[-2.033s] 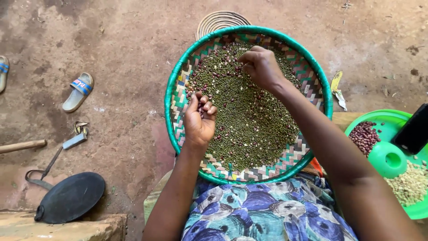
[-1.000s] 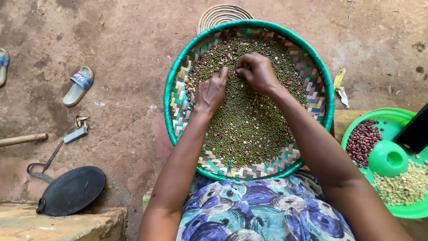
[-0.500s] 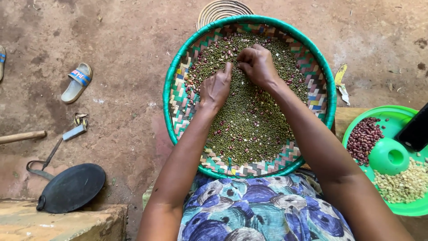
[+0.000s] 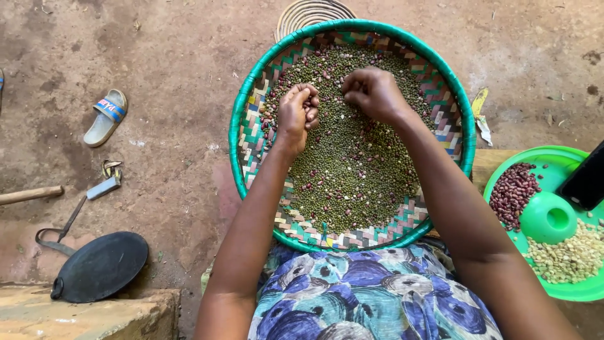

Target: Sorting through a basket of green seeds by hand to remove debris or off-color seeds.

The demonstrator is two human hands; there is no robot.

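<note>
A round woven tray with a green rim (image 4: 241,113) rests on my lap, filled with small green grains (image 4: 352,170) mixed with a few red and pale ones. My left hand (image 4: 296,113) hovers over the upper left of the pile, fingers curled inward as if cupping picked bits; what lies inside is hidden. My right hand (image 4: 372,93) sits at the top middle of the pile, fingertips pinched down into the grains. The two hands are close together, a small gap apart.
A green plate (image 4: 566,291) at right carries red beans (image 4: 513,189), pale beans (image 4: 569,258), a green cup (image 4: 548,218) and a dark phone (image 4: 585,179). On the dirt floor at left lie a sandal (image 4: 106,117), a black pan (image 4: 100,266) and a wooden handle (image 4: 28,195).
My left hand moved up from the tray's left side to the top of the pile beside my right hand, and its fingers have curled closed. The right hand stayed near the top.
</note>
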